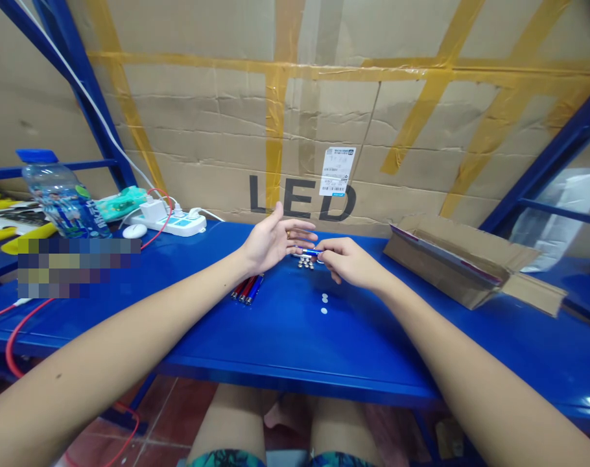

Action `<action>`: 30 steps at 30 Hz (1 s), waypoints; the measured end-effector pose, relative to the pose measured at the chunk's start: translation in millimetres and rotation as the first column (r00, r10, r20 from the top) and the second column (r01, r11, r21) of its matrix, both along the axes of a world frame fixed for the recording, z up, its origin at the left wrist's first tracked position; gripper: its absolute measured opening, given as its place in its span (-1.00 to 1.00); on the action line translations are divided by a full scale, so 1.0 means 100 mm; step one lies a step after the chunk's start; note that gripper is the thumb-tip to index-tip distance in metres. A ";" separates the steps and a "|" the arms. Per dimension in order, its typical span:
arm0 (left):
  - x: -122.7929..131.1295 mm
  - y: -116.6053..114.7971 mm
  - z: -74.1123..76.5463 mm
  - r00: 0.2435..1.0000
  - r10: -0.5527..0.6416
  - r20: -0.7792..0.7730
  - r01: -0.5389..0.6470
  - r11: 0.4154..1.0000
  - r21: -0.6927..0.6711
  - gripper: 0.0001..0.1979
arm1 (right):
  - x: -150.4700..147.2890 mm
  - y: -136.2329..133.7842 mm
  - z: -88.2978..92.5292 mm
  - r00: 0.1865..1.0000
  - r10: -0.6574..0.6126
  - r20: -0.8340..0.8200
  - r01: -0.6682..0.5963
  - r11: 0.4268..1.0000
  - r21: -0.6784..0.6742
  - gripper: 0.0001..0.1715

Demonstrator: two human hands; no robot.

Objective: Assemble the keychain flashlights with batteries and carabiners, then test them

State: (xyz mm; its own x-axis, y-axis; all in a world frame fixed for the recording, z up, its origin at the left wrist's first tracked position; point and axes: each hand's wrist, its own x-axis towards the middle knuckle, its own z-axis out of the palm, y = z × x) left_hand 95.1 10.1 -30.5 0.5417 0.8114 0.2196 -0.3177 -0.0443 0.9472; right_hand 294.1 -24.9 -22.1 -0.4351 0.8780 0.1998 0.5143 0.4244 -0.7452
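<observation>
Above the middle of the blue table, my right hand [349, 261] pinches one end of a slim blue metallic tube [309, 252]. My left hand [280, 241] is spread with its palm turned to the right, its lower fingertips at the tube's other end. Just below the tube lie several small silvery round pieces [305, 263]. Several red and blue tubes [247, 289] rest side by side under my left wrist, partly hidden by it. Small white discs [324, 311] lie on the table nearer to me.
An open cardboard box [441, 266] stands at the right. On the left are a water bottle [66, 194], a white power strip [178, 222] and a red cable [20, 337]. A large taped carton [202, 143] rises behind the blue table [285, 350].
</observation>
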 end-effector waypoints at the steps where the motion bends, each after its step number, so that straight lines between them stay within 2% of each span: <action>1: 0.00 0.00 0.00 1.000 -0.001 0.001 0.001 1.000 0.002 -0.19 | 0.00 0.00 0.00 1.000 -0.003 -0.002 0.003 1.000 0.000 -0.78; 13: 0.00 0.00 0.00 1.000 -0.024 -0.006 0.024 1.000 0.005 -0.17 | 0.00 0.00 0.00 1.000 0.004 -0.011 -0.004 1.000 -0.010 -0.80; 21: 0.00 0.01 0.00 0.999 -0.033 0.008 0.033 0.999 -0.009 -0.18 | 0.02 0.06 -0.04 0.999 -0.049 -0.002 0.049 0.992 0.119 -0.75; 30: -0.01 0.01 -0.01 0.999 -0.031 0.009 0.031 1.000 -0.005 -0.20 | 0.03 0.05 0.00 0.999 -0.050 -0.006 0.050 0.990 0.130 -0.74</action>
State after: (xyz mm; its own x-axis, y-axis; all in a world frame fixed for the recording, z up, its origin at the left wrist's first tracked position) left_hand 94.0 10.8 -31.4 0.5644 0.7955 0.2205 -0.3268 -0.0299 0.9446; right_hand 297.1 -20.0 -22.2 -0.3907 0.8651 0.3145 0.5355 0.4915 -0.6868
